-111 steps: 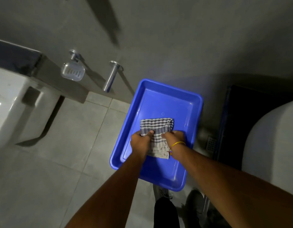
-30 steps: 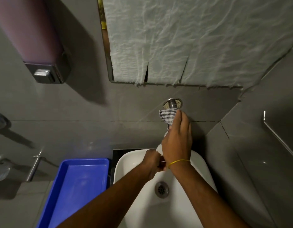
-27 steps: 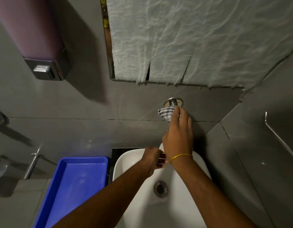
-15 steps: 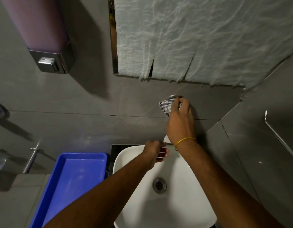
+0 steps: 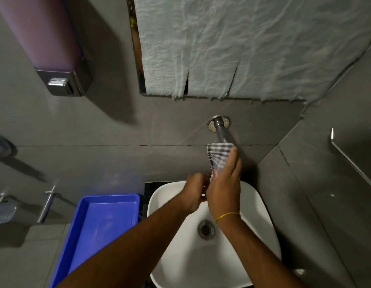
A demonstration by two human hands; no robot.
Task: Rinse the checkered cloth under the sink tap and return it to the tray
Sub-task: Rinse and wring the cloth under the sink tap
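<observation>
Cloth (image 5: pixel 218 156) hides tap (image 5: pixel 220 132) spout; water unseen.

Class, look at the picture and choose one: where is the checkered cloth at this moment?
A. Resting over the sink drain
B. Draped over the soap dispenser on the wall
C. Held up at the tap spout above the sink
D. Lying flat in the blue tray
C: the right hand holds the checkered cloth bunched against the tap spout above the sink, while the blue tray holds no cloth.
</observation>
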